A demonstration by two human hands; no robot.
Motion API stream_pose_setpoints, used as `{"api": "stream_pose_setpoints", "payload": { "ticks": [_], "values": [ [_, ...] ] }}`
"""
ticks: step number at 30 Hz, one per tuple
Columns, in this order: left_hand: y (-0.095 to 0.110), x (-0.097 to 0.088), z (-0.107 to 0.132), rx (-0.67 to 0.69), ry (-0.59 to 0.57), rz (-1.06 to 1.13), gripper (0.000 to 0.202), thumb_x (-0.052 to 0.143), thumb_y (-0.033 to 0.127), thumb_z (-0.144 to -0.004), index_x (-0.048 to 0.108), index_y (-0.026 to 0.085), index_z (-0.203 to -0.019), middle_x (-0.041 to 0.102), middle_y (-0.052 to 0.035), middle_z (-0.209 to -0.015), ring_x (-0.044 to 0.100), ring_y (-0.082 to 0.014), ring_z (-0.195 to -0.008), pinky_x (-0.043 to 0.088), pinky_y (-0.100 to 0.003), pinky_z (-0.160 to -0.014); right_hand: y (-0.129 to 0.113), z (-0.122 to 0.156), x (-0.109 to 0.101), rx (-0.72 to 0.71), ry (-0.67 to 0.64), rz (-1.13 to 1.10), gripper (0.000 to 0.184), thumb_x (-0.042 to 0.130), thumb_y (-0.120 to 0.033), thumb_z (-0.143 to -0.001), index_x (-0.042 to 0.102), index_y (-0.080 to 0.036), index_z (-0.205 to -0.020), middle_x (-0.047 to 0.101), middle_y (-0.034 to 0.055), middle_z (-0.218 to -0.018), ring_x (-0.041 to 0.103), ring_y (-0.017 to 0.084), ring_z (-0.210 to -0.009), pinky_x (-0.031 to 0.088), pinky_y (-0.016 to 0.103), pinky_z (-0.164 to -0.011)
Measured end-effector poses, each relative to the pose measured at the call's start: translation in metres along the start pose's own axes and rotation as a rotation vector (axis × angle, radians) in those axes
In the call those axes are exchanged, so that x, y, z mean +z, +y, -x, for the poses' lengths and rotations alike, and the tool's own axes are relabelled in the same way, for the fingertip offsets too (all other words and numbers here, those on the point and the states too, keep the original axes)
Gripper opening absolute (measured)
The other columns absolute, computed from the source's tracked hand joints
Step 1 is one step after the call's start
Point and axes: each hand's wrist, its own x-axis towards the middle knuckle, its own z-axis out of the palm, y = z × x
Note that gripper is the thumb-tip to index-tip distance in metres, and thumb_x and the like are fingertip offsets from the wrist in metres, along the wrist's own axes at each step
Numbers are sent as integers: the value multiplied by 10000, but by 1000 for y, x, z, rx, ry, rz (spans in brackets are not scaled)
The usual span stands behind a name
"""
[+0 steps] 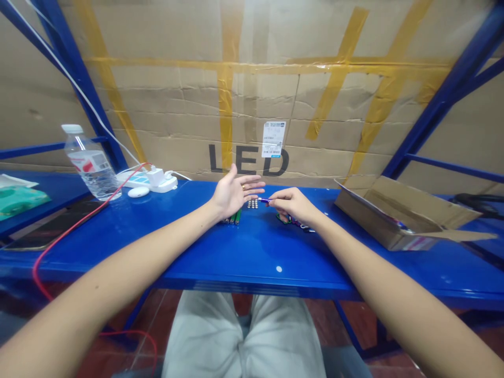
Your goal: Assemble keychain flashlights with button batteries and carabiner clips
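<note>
My left hand [234, 193] is open, palm up, fingers stretched toward the right, with a ring on one finger. It hovers over a few small green sticks [235, 217] lying on the blue table [252, 252]. My right hand [293, 203] is closed in a pinch on a small purple pen-like piece [263, 200], its tip pointing at the left palm. A cluster of tiny silver parts [252, 203] sits between the two hands. Under the right hand lie green and dark clip-like items [293, 222], partly hidden.
A plastic water bottle [88, 165] stands at the left, beside a white power strip [151, 181] with a red cable [79, 223]. An open cardboard box [397, 212] lies at the right. A cardboard wall marked LED [248, 160] backs the table. A green packet [19, 199] sits far left.
</note>
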Motion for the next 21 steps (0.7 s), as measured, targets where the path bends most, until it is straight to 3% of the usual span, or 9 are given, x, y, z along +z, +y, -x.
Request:
{"api": "stream_pose_setpoints", "payload": {
  "ticks": [14,21],
  "values": [
    [2,3,0,-34,11,31,830,352,828,-792,681,152,-1141,688,-179,-1218,590,-356,-1212,485,-470,-977,-2,1,-2,-4,28,66,198,630,-340,-762,677,-148,-771,455,-53,-425,417,98,-346,322,250,-398],
    [1,0,0,-36,-13,16,866,326,832,-796,641,136,-1206,633,-200,-1307,566,-359,-1249,485,-460,-987,-2,0,-3,-15,59,95,249,645,-376,-749,701,-144,-821,460,-53,-447,386,92,-372,318,255,-408]
  ]
}}
